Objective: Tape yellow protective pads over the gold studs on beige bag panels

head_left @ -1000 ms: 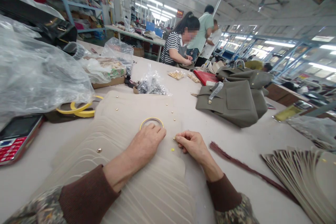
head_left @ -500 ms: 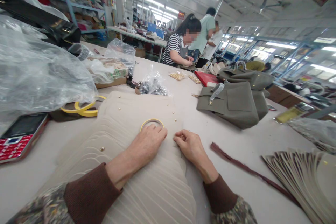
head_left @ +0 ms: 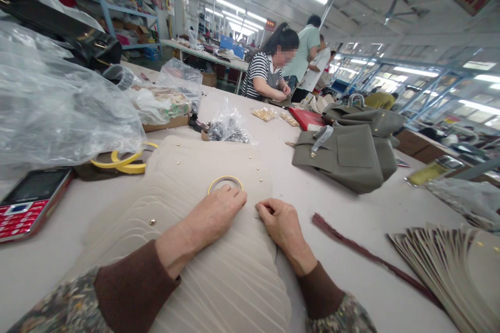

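Note:
A fanned stack of beige leather pieces (head_left: pixel 219 276) with small gold studs lies on the table in front of me. My left hand (head_left: pixel 216 213) rests on the top piece with its fingers curled down, just below a small yellow tape ring (head_left: pixel 225 182). My right hand (head_left: pixel 279 218) is beside it on the stack's right edge, fingers pinched together on the leather; what they pinch is hidden. The two hands are almost touching.
Red phone (head_left: pixel 29 200) at the left, yellow tape rolls (head_left: pixel 125 162), big clear plastic bags (head_left: pixel 58 109), a bag of dark hardware (head_left: pixel 228 129). Olive handbags (head_left: pixel 347 153) at the right, a maroon strip (head_left: pixel 363 252), fanned grey pieces (head_left: pixel 449 265). A person in a striped shirt (head_left: pixel 260 70) works across the table.
My right hand slid left and closer to my left hand, covering the small gold stud and yellow speck seen a second ago. My left hand stayed put.

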A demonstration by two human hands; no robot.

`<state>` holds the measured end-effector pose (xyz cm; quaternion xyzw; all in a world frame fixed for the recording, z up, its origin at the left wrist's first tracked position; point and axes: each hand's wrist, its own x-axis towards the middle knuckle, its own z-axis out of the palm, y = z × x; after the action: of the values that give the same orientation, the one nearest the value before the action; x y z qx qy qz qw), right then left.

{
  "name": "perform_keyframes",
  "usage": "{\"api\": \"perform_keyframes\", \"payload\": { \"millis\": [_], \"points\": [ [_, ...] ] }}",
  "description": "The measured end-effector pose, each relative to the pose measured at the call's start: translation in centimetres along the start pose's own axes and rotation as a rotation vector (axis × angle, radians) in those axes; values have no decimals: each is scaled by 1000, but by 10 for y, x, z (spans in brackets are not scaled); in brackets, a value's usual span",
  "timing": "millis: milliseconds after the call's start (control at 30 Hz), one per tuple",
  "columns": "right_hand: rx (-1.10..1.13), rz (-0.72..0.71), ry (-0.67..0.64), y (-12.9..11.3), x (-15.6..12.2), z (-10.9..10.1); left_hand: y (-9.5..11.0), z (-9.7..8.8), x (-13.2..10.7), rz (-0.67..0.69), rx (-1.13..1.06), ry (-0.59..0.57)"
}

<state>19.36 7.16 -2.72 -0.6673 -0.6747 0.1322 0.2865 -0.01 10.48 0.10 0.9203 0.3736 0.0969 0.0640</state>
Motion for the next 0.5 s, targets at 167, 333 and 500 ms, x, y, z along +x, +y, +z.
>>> {"api": "perform_keyframes", "payload": {
  "millis": [167,333,500],
  "points": [
    [106,41,-200,-1,0,-14,0,-3,-5,1,-134,140],
    [285,-2,-279,-1,-2,-23,0,0,-6,45,-244,204],
    [452,-240,55,-11,-1,-17,2,5,-7,27,-248,201]
  ]
}}
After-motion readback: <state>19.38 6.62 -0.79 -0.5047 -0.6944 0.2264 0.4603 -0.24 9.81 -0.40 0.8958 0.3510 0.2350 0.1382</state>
